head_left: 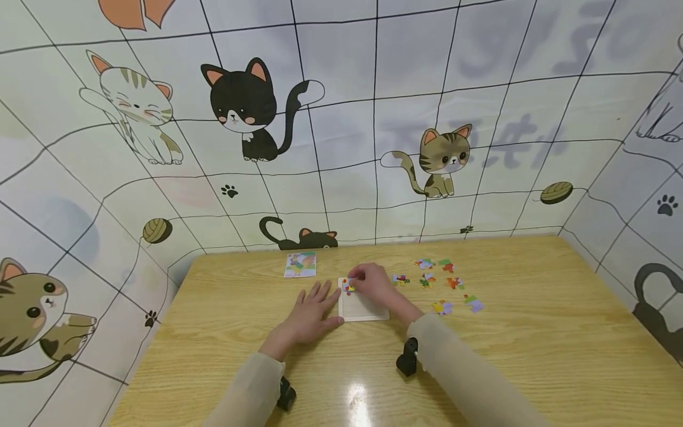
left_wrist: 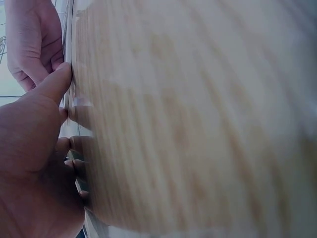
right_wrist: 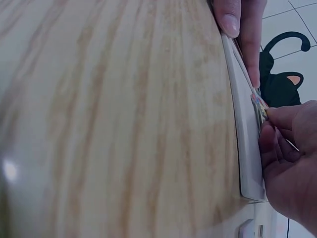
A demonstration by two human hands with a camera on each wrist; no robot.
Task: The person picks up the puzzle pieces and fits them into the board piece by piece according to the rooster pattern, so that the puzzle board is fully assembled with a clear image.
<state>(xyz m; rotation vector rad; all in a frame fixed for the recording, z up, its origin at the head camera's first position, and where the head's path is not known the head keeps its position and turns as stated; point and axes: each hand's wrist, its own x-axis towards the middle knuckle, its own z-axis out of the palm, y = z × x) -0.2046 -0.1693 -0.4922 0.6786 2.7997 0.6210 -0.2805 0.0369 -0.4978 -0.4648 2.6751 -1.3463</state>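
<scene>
A shallow white puzzle tray [head_left: 364,311] lies on the table. My right hand [head_left: 373,283] is over its upper part, pinching a colourful jigsaw piece [head_left: 348,285] at the upper left corner. In the right wrist view, thumb and fingertips meet on that puzzle piece [right_wrist: 261,109], just inside the tray's rim [right_wrist: 246,134]. My left hand [head_left: 308,317] rests spread on the table, its thumb and fingertips at the tray's left edge. The left wrist view shows this hand [left_wrist: 34,139] with its fingers extended. My right hand hides the tray's upper right part.
Several loose jigsaw pieces [head_left: 427,280] are scattered right of the tray, with a lilac and green piece [head_left: 474,303] farthest right. A square picture card [head_left: 300,265] lies at the back left. Behind the wooden table [head_left: 224,332] stands a cat-patterned backdrop [head_left: 352,196].
</scene>
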